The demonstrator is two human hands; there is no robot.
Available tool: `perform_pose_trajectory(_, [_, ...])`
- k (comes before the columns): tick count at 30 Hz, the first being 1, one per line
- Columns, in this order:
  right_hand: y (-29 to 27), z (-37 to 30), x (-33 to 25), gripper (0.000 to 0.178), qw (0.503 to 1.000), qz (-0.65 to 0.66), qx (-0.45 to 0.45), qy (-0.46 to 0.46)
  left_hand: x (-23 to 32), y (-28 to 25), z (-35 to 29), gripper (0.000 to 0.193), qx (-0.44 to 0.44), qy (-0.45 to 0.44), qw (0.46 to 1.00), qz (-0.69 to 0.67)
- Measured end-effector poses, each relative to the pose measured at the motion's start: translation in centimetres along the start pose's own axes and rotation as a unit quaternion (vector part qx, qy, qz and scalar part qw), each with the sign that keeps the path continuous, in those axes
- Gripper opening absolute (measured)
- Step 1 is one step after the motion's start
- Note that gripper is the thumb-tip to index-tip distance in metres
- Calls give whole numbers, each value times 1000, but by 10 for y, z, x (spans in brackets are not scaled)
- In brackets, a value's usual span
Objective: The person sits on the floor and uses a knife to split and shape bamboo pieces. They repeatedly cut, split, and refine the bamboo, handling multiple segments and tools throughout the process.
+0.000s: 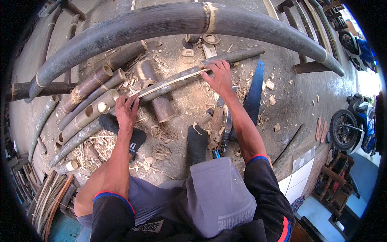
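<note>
A thin pale bamboo strip (171, 83) lies stretched along a long grey bamboo pole (244, 53). At its near-left end, my left hand (126, 113) is closed with the fingertips pinching the strip against the pole. My right hand (219, 78) pinches the strip's far-right end between thumb and fingers, beside a node of the pole. Beneath the pole, a short thick brown bamboo piece (163, 109) lies crosswise. A handsaw with a blue blade (254, 90) rests on the floor right of my right forearm. Part of a long narrow tool (227, 131) shows left of that forearm.
Cut bamboo tubes (90, 109), some with holes, lie at the left. A large dark bamboo beam (153, 21) arches across the far side. Wood chips (159, 156) litter the floor. Farther right are a motorcycle (346, 127) and sandals (321, 129); bamboo slats (48, 197) stack lower left.
</note>
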State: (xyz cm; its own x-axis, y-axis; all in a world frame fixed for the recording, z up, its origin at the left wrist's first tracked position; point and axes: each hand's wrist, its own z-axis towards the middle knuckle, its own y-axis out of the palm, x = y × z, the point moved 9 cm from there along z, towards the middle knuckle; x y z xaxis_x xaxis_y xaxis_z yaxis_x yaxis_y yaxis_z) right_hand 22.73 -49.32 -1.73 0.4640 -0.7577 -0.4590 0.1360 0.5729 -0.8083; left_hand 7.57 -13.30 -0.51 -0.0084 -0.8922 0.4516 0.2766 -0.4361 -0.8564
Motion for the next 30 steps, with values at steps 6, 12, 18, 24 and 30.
perform_pose_trajectory(6, [-3,1,-10,39,1000,12,-23,-2,-3,1,0,23,-14,-11,1000,14])
perform_pose_trajectory(12, [0,-2,4,30,999,40,-20,-21,0,0,0,24,-4,-9,1000,3])
perform_pose_trajectory(18, [-2,1,2,22,999,41,-26,-11,0,0,0,24,7,-11,1000,3])
perform_pose_trajectory(24, [-3,5,2,23,999,44,-23,-15,4,-1,2,23,3,-17,1000,1])
perform_pose_trajectory(30, [-7,8,1,22,997,62,-33,-7,6,-1,1,24,2,-19,1000,3])
